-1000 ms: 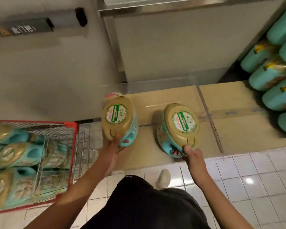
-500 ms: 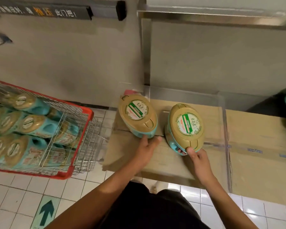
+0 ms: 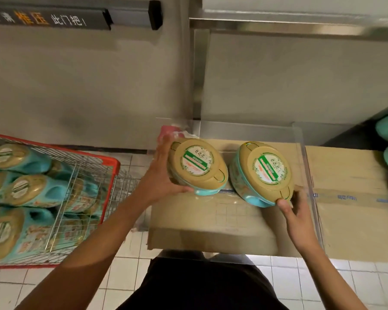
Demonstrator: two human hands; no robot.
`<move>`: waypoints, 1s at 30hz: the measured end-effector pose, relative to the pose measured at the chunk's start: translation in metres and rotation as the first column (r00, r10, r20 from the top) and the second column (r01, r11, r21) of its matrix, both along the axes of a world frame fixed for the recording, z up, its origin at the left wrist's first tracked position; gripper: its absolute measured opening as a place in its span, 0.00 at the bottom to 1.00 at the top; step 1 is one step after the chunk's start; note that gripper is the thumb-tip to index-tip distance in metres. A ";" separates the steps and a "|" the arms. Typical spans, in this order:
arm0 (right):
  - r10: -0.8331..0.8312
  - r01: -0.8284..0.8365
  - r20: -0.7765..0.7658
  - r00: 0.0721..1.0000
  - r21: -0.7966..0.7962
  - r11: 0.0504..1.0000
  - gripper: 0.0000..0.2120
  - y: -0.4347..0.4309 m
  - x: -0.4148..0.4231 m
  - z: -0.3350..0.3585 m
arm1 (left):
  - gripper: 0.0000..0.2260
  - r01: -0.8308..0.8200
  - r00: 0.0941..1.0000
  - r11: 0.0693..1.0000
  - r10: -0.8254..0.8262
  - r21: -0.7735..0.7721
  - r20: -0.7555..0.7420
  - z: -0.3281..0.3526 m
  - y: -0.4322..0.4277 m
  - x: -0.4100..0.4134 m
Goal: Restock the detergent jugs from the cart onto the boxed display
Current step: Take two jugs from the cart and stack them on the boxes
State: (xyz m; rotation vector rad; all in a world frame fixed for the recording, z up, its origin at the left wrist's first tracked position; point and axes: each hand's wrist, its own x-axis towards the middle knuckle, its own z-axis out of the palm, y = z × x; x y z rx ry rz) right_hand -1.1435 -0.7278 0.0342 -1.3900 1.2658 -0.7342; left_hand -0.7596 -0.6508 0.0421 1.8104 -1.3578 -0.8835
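Cardboard box [image 3: 211, 220] carries the right jug [image 3: 264, 173], gripped by my right hand [image 3: 298, 211]; my left hand [image 3: 164, 180] clasps the left jug [image 3: 197, 166] beside it, which I judge may topple if released tilted.

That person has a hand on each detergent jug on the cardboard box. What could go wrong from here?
1. The left jug, gripped by the left hand, sits near the cardboard box's left edge; released carelessly, it might topple toward the shopping cart.
2. The right hand holds the right jug close to the clear plastic panel; its fingers could get squeezed, or the panel knocked.
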 end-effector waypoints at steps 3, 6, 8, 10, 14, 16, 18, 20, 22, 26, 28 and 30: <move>-0.024 0.019 -0.050 0.998 -0.089 0.996 0.33 -0.001 0.000 0.013 | 0.67 0.078 0.996 0.996 -0.077 -0.030 0.043 0.001 -0.015 0.005; 0.012 -0.034 -0.132 0.991 -0.167 0.985 0.33 -0.006 0.008 0.030 | 0.64 0.067 0.995 0.992 -0.059 -0.106 0.083 -0.001 -0.020 0.007; 0.024 -0.064 -0.204 0.979 -0.193 0.979 0.39 -0.011 0.015 0.039 | 0.63 0.050 0.994 0.988 -0.035 -0.144 0.106 -0.002 -0.024 0.015; 0.027 -0.086 -0.288 0.957 -0.196 0.977 0.47 -0.018 0.024 0.047 | 0.62 0.018 0.994 0.986 0.001 -0.168 0.113 0.000 -0.035 0.029; 0.053 -0.197 -0.514 0.856 -0.229 0.953 0.55 -0.033 0.050 0.060 | 0.60 -0.030 0.995 0.977 0.049 -0.212 0.088 0.002 -0.064 0.063; 0.049 -0.221 -0.574 0.817 -0.233 0.947 0.57 -0.038 0.066 0.066 | 0.59 -0.037 0.995 0.974 0.056 -0.221 0.083 0.004 -0.076 0.078; 0.041 -0.242 -0.624 0.781 -0.241 0.940 0.57 -0.043 0.077 0.069 | 0.58 -0.034 0.994 0.971 0.057 -0.235 0.091 0.004 -0.087 0.090; 0.057 -0.272 -0.654 0.754 -0.232 0.934 0.56 -0.049 0.082 0.072 | 0.58 -0.038 0.993 0.970 0.063 -0.238 0.096 0.003 -0.094 0.099; 0.076 -0.291 -0.672 0.737 -0.215 0.932 0.55 -0.054 0.083 0.075 | 0.58 -0.050 0.992 0.968 0.077 -0.244 0.104 0.002 -0.099 0.103; 0.133 -0.362 -0.728 0.672 -0.167 0.917 0.57 -0.063 0.084 0.074 | 0.59 -0.113 0.980 0.957 0.151 -0.267 0.126 -0.004 -0.105 0.094; 0.169 -0.406 -0.736 0.656 -0.155 0.900 0.57 -0.070 0.084 0.077 | 0.59 -0.157 0.969 0.947 0.203 -0.281 0.142 -0.006 -0.108 0.088; 0.207 -0.459 -0.731 0.650 -0.160 0.874 0.56 -0.079 0.081 0.080 | 0.58 -0.192 0.960 0.938 0.241 -0.289 0.145 -0.004 -0.110 0.083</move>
